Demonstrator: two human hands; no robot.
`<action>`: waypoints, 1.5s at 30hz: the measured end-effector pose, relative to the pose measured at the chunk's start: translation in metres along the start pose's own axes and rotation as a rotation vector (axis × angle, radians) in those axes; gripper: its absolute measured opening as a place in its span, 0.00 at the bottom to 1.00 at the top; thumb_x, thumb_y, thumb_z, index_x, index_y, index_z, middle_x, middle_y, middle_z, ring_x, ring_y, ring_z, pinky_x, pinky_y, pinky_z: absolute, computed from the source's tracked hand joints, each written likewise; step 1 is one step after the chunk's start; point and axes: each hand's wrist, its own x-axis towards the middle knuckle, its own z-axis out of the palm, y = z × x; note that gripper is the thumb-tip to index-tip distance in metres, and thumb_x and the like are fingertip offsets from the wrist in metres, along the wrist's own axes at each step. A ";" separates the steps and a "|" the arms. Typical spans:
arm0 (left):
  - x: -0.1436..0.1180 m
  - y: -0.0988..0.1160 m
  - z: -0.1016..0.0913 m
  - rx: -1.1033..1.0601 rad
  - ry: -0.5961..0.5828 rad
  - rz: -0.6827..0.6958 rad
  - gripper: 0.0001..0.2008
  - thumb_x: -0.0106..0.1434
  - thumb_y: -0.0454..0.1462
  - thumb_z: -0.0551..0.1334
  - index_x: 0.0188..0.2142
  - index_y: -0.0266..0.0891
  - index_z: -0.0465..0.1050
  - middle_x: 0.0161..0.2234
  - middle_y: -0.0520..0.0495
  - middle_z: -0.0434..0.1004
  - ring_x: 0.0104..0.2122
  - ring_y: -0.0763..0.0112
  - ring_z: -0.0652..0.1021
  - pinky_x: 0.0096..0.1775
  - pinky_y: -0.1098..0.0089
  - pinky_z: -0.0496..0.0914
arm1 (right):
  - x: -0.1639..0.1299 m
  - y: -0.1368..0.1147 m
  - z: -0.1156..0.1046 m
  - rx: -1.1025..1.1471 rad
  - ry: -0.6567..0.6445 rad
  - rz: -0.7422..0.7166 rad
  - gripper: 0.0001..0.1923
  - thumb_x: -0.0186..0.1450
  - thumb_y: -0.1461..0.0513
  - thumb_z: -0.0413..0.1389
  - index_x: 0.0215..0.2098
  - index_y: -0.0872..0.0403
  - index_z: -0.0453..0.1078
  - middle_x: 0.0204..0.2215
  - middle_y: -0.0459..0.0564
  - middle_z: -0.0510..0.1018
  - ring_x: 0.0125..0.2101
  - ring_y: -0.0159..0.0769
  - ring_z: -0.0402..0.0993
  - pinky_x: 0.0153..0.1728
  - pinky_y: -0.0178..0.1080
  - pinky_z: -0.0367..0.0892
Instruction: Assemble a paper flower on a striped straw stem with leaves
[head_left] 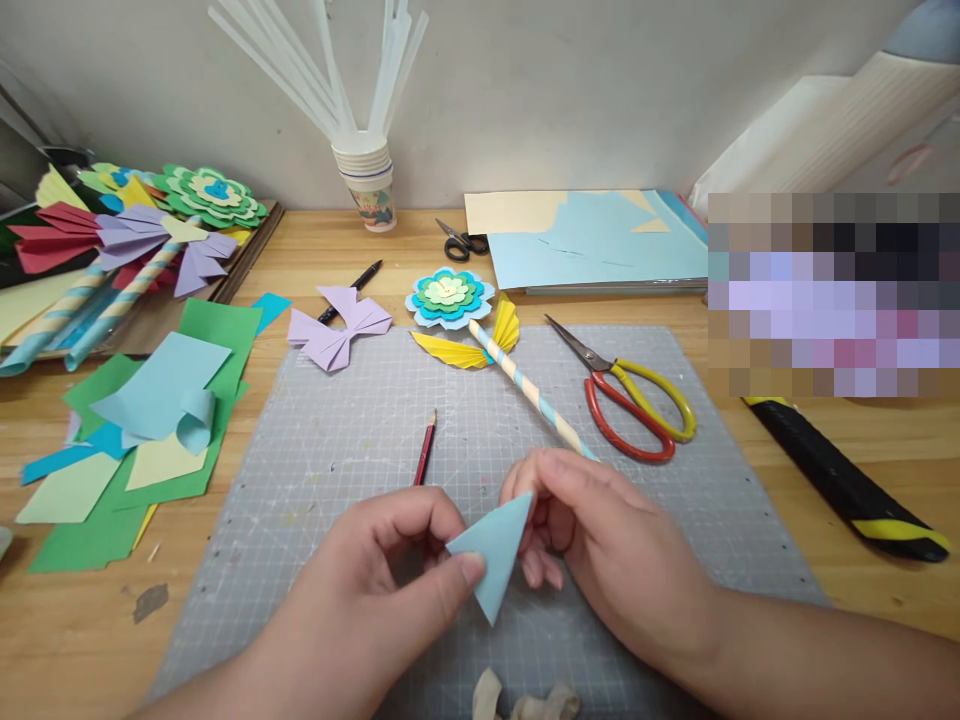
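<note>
Both hands hold a small light-blue folded paper triangle (495, 555) just above the grey cutting mat (352, 440). My left hand (390, 570) pinches its left corner with thumb and forefinger. My right hand (592, 540) grips its upper right edge. A red pencil (426, 450) lies on the mat just beyond my left hand. Farther back lies a finished paper flower (450, 297) with yellow pleated leaves (469, 345) on a striped stem (529, 390).
Red-and-yellow scissors (637, 400) lie right of the stem. A purple paper bow (337, 330) and a black pen (352, 290) lie at the mat's far left corner. Coloured paper scraps (150, 420) cover the left; paper sheets (592, 245), black scissors (461, 240) and a cup (371, 185) stand behind.
</note>
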 end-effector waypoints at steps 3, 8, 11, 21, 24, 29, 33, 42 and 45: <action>0.001 -0.003 -0.002 -0.060 0.010 0.019 0.11 0.54 0.42 0.63 0.21 0.39 0.66 0.20 0.53 0.67 0.24 0.72 0.66 0.29 0.72 0.60 | -0.001 -0.002 0.003 -0.040 -0.052 0.011 0.20 0.66 0.49 0.49 0.28 0.55 0.66 0.19 0.44 0.71 0.19 0.27 0.66 0.18 0.30 0.57; 0.002 -0.007 -0.004 -0.112 0.026 0.007 0.12 0.54 0.43 0.64 0.22 0.40 0.66 0.21 0.54 0.67 0.24 0.73 0.65 0.28 0.73 0.60 | -0.004 -0.010 0.010 -0.225 -0.113 0.044 0.14 0.62 0.56 0.57 0.24 0.55 0.61 0.18 0.40 0.66 0.18 0.23 0.59 0.20 0.28 0.56; 0.002 -0.007 -0.004 -0.126 0.043 0.026 0.12 0.54 0.42 0.65 0.21 0.39 0.67 0.20 0.54 0.67 0.24 0.74 0.66 0.28 0.74 0.61 | -0.004 -0.012 0.012 -0.255 -0.129 0.067 0.13 0.63 0.57 0.55 0.24 0.54 0.60 0.19 0.41 0.66 0.20 0.24 0.60 0.22 0.29 0.59; 0.003 -0.002 -0.003 -0.301 0.063 0.044 0.11 0.53 0.39 0.67 0.20 0.38 0.68 0.17 0.57 0.67 0.20 0.78 0.66 0.24 0.77 0.61 | -0.005 -0.008 0.012 -0.311 -0.162 0.188 0.12 0.60 0.57 0.56 0.24 0.54 0.61 0.21 0.43 0.68 0.21 0.26 0.63 0.25 0.32 0.61; 0.004 0.000 -0.003 -0.341 0.073 0.038 0.10 0.52 0.38 0.67 0.20 0.38 0.69 0.17 0.57 0.68 0.20 0.78 0.67 0.25 0.78 0.63 | -0.005 -0.007 0.012 -0.310 -0.160 0.211 0.11 0.59 0.57 0.57 0.25 0.54 0.62 0.21 0.43 0.69 0.21 0.26 0.63 0.25 0.32 0.60; 0.004 -0.003 -0.005 -0.313 0.112 0.030 0.10 0.52 0.39 0.68 0.21 0.38 0.70 0.19 0.56 0.71 0.22 0.77 0.69 0.26 0.77 0.64 | -0.007 -0.004 0.011 -0.306 -0.202 0.205 0.10 0.60 0.58 0.56 0.25 0.54 0.62 0.20 0.42 0.68 0.21 0.26 0.63 0.24 0.32 0.59; 0.002 -0.007 -0.006 -0.277 0.125 0.029 0.10 0.53 0.40 0.68 0.21 0.38 0.70 0.19 0.55 0.70 0.22 0.77 0.68 0.27 0.77 0.64 | -0.006 -0.005 0.012 -0.309 -0.204 0.214 0.10 0.59 0.58 0.56 0.25 0.54 0.61 0.18 0.40 0.65 0.19 0.25 0.61 0.22 0.31 0.57; 0.005 -0.004 -0.006 -0.281 0.065 -0.008 0.12 0.51 0.40 0.68 0.20 0.38 0.68 0.17 0.57 0.66 0.21 0.78 0.64 0.25 0.77 0.60 | -0.008 -0.005 0.012 -0.242 -0.233 0.200 0.08 0.59 0.60 0.55 0.26 0.53 0.60 0.17 0.38 0.63 0.17 0.23 0.58 0.19 0.29 0.54; 0.004 -0.003 -0.005 -0.287 -0.005 -0.031 0.12 0.50 0.40 0.68 0.20 0.37 0.68 0.18 0.56 0.67 0.21 0.77 0.65 0.26 0.76 0.60 | -0.008 -0.004 0.012 -0.206 -0.211 0.111 0.07 0.59 0.60 0.57 0.29 0.54 0.64 0.21 0.39 0.65 0.19 0.24 0.60 0.21 0.29 0.56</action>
